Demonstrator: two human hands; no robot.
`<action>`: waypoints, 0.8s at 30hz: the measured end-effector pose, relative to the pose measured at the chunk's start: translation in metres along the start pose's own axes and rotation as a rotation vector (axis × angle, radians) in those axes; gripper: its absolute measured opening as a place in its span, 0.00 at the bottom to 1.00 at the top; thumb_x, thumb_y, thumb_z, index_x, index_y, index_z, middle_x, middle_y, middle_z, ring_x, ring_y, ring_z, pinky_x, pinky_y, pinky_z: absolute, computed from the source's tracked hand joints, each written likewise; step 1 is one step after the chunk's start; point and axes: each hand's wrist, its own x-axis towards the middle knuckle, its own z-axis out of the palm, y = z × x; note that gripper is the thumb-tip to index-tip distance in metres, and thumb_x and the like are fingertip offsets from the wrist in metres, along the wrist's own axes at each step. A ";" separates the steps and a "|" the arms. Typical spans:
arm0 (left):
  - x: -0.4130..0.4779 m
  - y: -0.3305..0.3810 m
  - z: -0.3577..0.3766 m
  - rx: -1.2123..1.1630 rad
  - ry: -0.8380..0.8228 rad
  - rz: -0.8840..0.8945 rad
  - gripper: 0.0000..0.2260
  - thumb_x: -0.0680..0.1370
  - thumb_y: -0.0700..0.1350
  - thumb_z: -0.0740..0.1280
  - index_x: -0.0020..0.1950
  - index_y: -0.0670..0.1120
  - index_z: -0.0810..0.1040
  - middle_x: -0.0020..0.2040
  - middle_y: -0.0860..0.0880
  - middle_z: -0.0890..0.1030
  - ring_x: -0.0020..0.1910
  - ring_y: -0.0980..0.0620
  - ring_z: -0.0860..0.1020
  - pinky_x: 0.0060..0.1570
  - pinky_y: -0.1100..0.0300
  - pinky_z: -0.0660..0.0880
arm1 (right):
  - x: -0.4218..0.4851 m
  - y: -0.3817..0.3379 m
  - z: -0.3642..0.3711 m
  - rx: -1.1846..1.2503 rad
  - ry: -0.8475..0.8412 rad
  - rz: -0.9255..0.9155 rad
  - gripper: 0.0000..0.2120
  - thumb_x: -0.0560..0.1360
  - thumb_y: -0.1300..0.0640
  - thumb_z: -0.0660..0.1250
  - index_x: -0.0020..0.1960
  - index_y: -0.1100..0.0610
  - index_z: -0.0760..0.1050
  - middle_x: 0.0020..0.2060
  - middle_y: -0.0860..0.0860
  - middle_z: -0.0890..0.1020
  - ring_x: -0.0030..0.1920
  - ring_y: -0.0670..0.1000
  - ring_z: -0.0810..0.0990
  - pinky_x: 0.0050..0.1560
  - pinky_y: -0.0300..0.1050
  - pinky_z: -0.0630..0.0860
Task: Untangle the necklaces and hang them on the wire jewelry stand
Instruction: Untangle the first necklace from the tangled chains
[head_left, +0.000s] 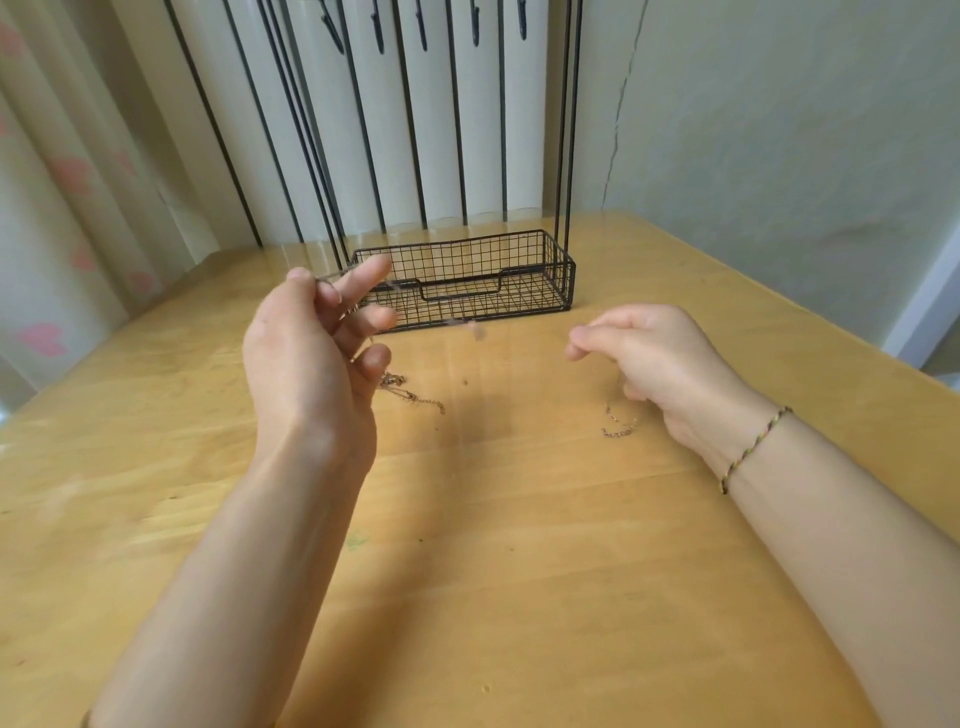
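Necklaces (410, 396) are stretching across the middle of the wooden table (519, 545), lifted between two hands just in front of the wire jewelry stand (563, 270). The left hand (306, 358) is pinching a fine strand up high between thumb and a bent finger, with its other fingers fanning out loose toward the stand's basket. Below that hand a gold-toned tail (415, 399) is trailing onto the tabletop, its small end links curling to the right.

Over on the other side, the right hand (657, 364) is gripping the far end, thumb and forefinger pressing together and the remaining fingers curling under. A silvery tail (618, 423) is dropping from that hand and seems to be touching the wood beneath it.

Between the two hands a very thin line is running, too blurred to follow fully, and a small pale blur (470, 328) is hanging on it in front of the basket; whether that is a pendant, I cannot tell.

The stand is sitting at the back edge of the table, its upright rods rising out of view, dark hooks (422, 31) showing at the top. A braided bracelet (753, 449) is circling the right wrist. A curtain (67, 182) with pink hearts is hanging at the left.
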 end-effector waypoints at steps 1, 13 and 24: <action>0.000 0.000 0.000 0.003 -0.004 -0.001 0.14 0.81 0.43 0.53 0.35 0.48 0.64 0.47 0.45 0.85 0.27 0.56 0.73 0.22 0.66 0.63 | 0.003 0.002 -0.002 0.067 0.026 0.050 0.09 0.73 0.59 0.67 0.34 0.57 0.78 0.21 0.39 0.73 0.29 0.41 0.65 0.29 0.36 0.60; -0.013 -0.002 0.012 0.200 -0.395 -0.094 0.14 0.81 0.44 0.55 0.36 0.47 0.65 0.40 0.46 0.84 0.24 0.55 0.67 0.21 0.67 0.62 | 0.000 -0.011 -0.010 0.288 -0.123 0.044 0.13 0.75 0.58 0.62 0.33 0.57 0.73 0.26 0.49 0.63 0.24 0.46 0.56 0.21 0.37 0.52; -0.022 -0.033 0.012 1.373 -0.567 0.203 0.16 0.78 0.52 0.62 0.38 0.45 0.82 0.37 0.50 0.81 0.38 0.53 0.76 0.38 0.61 0.68 | -0.008 -0.022 -0.004 0.147 -0.129 -0.075 0.09 0.79 0.57 0.57 0.45 0.58 0.74 0.30 0.53 0.74 0.19 0.43 0.60 0.19 0.34 0.57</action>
